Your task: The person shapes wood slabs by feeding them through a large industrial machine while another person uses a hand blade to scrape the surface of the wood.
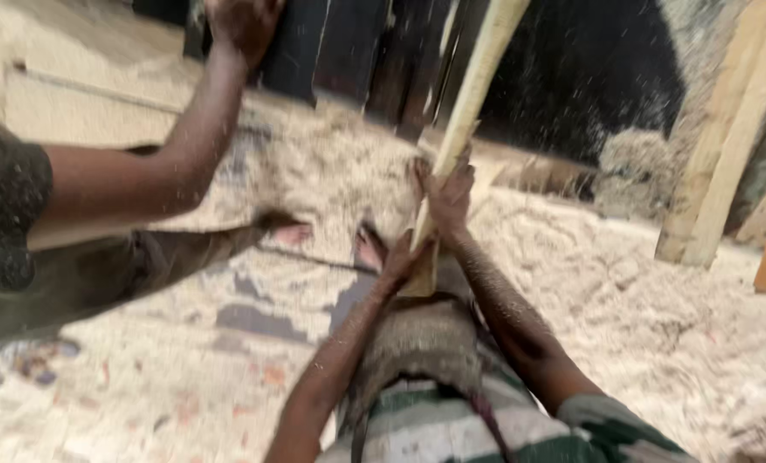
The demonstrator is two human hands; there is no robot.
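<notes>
I hold a long pale wooden plank [473, 94] that slants up and away from me toward the top of the view. My right hand [448, 195] grips it higher up, fingers wrapped round its edge. My left hand [403, 261] clasps its lower end, close to my waist. Both forearms are dusted with sawdust. Fine sawdust flies in the air near the plank. The whole view is blurred by motion.
Another person at the left stretches an arm [173, 146] up, the hand [244, 24] on dark machinery [349, 51]; a bare foot [290, 231] stands on the floor. Thick sawdust [623, 300] covers the floor. Pale wooden planks [726, 146] lean at the right.
</notes>
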